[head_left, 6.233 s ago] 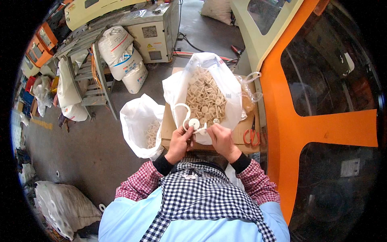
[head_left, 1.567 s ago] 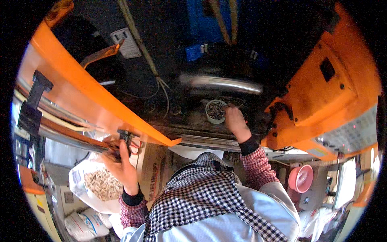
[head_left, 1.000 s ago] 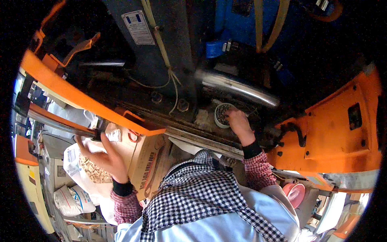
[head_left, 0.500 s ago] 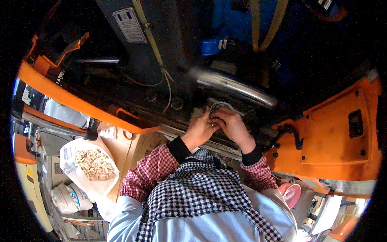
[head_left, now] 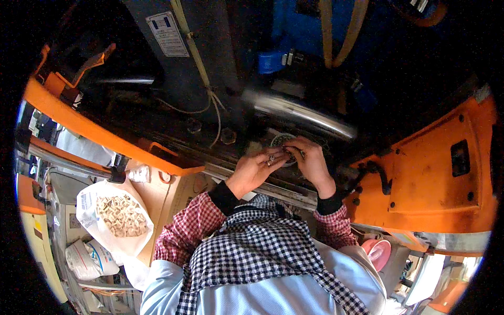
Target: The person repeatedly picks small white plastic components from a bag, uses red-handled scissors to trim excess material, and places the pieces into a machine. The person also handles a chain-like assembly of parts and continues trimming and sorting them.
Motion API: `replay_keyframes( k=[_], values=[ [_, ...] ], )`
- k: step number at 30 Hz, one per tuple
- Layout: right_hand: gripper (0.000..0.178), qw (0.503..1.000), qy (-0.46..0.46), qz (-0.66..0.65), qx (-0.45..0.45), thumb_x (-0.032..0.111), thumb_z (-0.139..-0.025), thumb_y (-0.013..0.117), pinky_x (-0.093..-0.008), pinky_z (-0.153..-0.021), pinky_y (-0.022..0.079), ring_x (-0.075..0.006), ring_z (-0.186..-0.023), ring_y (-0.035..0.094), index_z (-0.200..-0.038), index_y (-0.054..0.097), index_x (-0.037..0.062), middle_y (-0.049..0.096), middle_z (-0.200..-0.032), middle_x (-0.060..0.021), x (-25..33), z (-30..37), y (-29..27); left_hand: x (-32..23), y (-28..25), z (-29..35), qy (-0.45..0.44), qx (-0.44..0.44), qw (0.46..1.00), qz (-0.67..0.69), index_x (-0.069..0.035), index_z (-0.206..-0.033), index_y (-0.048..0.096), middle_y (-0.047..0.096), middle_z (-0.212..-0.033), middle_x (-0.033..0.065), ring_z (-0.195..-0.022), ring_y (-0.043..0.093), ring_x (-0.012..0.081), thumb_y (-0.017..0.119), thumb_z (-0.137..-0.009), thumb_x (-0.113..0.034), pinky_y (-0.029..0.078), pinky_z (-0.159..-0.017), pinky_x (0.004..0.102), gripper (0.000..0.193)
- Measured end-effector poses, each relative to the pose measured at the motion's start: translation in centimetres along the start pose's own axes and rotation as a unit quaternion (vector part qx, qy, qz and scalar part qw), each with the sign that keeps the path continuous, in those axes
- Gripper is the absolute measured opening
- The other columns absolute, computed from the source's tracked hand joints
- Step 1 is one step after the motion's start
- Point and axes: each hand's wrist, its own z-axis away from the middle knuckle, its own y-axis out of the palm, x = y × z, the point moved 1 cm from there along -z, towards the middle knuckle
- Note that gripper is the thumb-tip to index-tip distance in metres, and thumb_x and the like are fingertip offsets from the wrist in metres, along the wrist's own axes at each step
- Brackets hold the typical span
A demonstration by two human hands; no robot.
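Observation:
Close in front of my body, my left hand [head_left: 255, 169] is turned partly up with its fingers curled. Small shiny metal pieces [head_left: 271, 158] lie at its fingers, too small to name. Above them, my right hand [head_left: 311, 160] bends over with thumb and fingers pinched together. Its fingertips meet those of the left hand, and whatever they hold is hidden. Just behind both hands stands a round, light-rimmed container [head_left: 276, 139] with small dark bits inside, partly covered by the right hand.
A polished metal bar [head_left: 302, 114] crosses the dark machine beyond my hands. An orange rail [head_left: 113, 144] runs on the left, an orange panel [head_left: 428, 173] on the right. At lower left sits an open white bag [head_left: 86, 202] of small beige pieces; a pink bowl [head_left: 386, 255] is at lower right.
My hands have drawn slightly apart. The left hand has shifted left and opened its palm more, showing small shiny pieces; the right has moved a little right, uncovering more of the container.

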Motion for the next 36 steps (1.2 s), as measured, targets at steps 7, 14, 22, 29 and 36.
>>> replay_keyframes(
  k=[7, 14, 22, 29, 36],
  values=[
    [0.012, 0.999, 0.037, -0.018, -0.021, 0.007, -0.079, 0.061, -0.0353, -0.07, 0.049, -0.0316, -0.082, 0.061, -0.088, 0.064, 0.0009, 0.063, -0.087, -0.0145, 2.3, 1.6, 1.9, 0.2, -2.5, 3.6, 0.096, 0.028, 0.928, -0.36, 0.0, -0.116, 0.049, 0.051, -0.114, 0.0184, -0.109, 0.049, 0.0325, 0.046, -0.09, -0.012, 0.037, -0.099, 0.042, 0.029],
    [0.021, 0.984, 0.056, -0.069, 0.155, 0.023, -0.079, 0.062, -0.0387, -0.068, 0.05, -0.0344, -0.083, 0.06, -0.09, 0.064, 0.0043, 0.062, -0.09, -0.0139, 6.0, 4.5, 8.6, 1.1, -6.6, 9.3, -0.021, -0.037, 0.92, -0.39, -0.005, -0.104, 0.055, 0.058, -0.095, 0.0086, -0.086, 0.055, 0.0195, 0.054, -0.09, -0.019, 0.046, -0.072, 0.03, 0.019],
    [0.033, 0.977, 0.06, -0.048, 0.197, 0.035, -0.078, 0.061, -0.0394, -0.069, 0.05, -0.0335, -0.075, 0.062, -0.094, 0.067, 0.0074, 0.065, -0.085, -0.0146, 7.1, 5.3, 11.7, 1.1, -6.6, 12.3, -0.043, -0.243, 0.935, -0.256, -0.002, -0.087, 0.056, 0.054, -0.075, 0.0033, -0.064, 0.048, 0.011, 0.049, -0.094, -0.032, 0.039, -0.058, 0.0241, 0.031],
    [0.029, 0.977, -0.014, -0.025, 0.209, 0.028, -0.083, 0.053, -0.0381, -0.073, 0.049, -0.0306, -0.083, 0.061, -0.097, 0.064, 0.005, 0.063, -0.097, -0.0112, 7.4, 5.7, 12.8, 0.5, -6.7, 13.2, -0.051, -0.208, 0.947, -0.241, -0.003, -0.083, 0.054, 0.049, -0.07, 0.0028, -0.061, 0.043, 0.0121, 0.049, -0.094, -0.035, 0.037, -0.058, 0.0267, 0.034],
    [0.029, 0.978, -0.066, 0.021, 0.198, 0.027, -0.087, 0.049, -0.0368, -0.071, 0.049, -0.0287, -0.085, 0.061, -0.102, 0.061, 0.0049, 0.062, -0.1, -0.0091, 8.1, 6.1, 12.5, 0.6, -7.6, 13.2, -0.056, -0.198, 0.948, -0.244, -0.003, -0.083, 0.053, 0.049, -0.071, 0.0022, -0.062, 0.044, 0.0122, 0.049, -0.094, -0.03, 0.036, -0.057, 0.0255, 0.03]
  ],
)
